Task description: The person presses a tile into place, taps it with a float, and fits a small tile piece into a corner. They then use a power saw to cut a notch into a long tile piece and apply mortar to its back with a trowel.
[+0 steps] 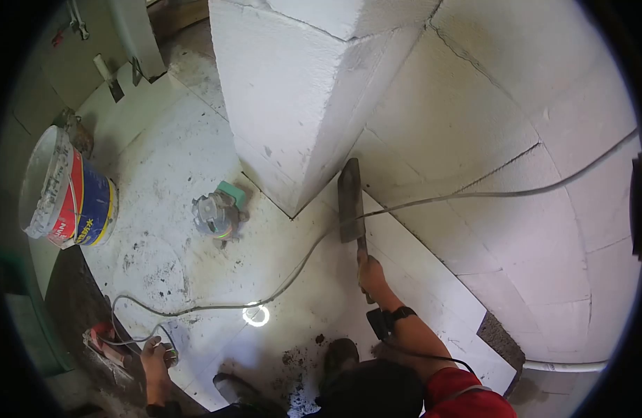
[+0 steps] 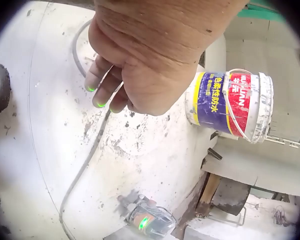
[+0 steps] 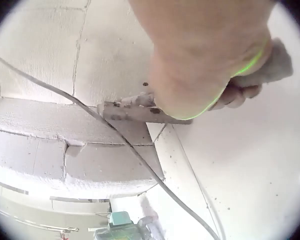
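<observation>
My right hand (image 1: 372,277) grips the handle of a long flat-bladed trowel (image 1: 349,198). Its narrow blade points away from me, its tip near the foot of the pale block wall. From the right wrist, the blade (image 3: 140,114) shows nearly edge-on, and the hand covers much of the handle. Low on the left, my left hand (image 1: 154,361) has its fingers curled around a grey cable (image 1: 286,282); the back of the hand (image 2: 150,60) hides part of the grip. The cable crosses the floor and overlaps the trowel in the head view. Green light falls on both hands.
A laser level (image 1: 216,212) stands on the pale floor sheet (image 1: 154,167), left of the block column (image 1: 286,83). A white bucket (image 1: 84,209) with a red and blue label stands farther left. Beside my left hand lies a red tool (image 1: 106,345). My shoes (image 1: 342,354) are below.
</observation>
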{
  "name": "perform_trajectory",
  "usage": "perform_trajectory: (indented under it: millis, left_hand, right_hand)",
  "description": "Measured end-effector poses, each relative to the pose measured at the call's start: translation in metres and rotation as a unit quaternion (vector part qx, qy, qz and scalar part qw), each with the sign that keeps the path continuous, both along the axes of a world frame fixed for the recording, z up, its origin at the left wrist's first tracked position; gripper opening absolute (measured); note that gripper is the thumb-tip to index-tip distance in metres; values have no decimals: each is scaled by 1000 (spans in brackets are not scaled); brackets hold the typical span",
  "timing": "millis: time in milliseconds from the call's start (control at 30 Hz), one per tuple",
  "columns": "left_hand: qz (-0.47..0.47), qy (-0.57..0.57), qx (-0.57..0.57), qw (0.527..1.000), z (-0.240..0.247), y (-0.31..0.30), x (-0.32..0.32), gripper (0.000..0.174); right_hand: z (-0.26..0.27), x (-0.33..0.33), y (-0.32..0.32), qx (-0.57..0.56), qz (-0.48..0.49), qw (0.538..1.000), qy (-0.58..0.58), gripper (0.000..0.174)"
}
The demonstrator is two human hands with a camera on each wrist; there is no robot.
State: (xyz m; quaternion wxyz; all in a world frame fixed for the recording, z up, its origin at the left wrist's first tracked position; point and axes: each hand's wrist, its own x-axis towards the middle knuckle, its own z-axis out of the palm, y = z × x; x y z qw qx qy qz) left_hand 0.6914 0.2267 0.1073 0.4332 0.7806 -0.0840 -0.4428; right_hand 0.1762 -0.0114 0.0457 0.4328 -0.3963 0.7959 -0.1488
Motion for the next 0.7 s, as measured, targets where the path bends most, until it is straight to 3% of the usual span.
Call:
perform_trajectory:
  millis: [67, 133, 167, 233, 267, 333, 367, 433, 467, 567, 700]
  left_hand:
    - [2, 7, 4, 1000, -3, 6, 0, 35]
    - [22, 31, 17, 999, -4, 9, -1, 34]
    - [16, 28, 21, 999, -3, 8, -1, 34]
    - [49, 43, 23, 998, 3, 9, -3, 29]
    - [43, 40, 25, 998, 4, 10, 2, 29]
    - [58, 39, 21, 997, -4, 6, 6, 29]
    - [56, 42, 14, 997, -4, 3, 5, 29]
    - [50, 40, 2, 998, -5, -4, 2, 33]
    - [51, 43, -10, 998, -6, -2, 0, 34]
    - [23, 47, 8, 999, -8, 1, -2, 34]
    - [45, 46, 40, 997, -11, 7, 5, 28]
  right_hand:
    - [-8, 0, 3, 8, -9, 1000, -13, 51]
    - [-33, -12, 4, -90, 14, 992, -89, 48]
    - [-26, -6, 4, -86, 7, 992, -90, 48]
    - [3, 14, -1, -75, -73, 980, -169, 46]
    - [-17, 11, 4, -73, -79, 979, -171, 46]
    - [-67, -1, 5, -153, 48, 987, -16, 46]
    - [-65, -3, 10, -160, 47, 986, -12, 46]
    - [-57, 4, 12, -63, 4, 998, -25, 46]
    - [-12, 18, 12, 6, -6, 999, -31, 55]
    - [11, 21, 16, 52, -11, 998, -43, 49]
    - [-19, -1, 13, -51, 51, 997, -38, 40]
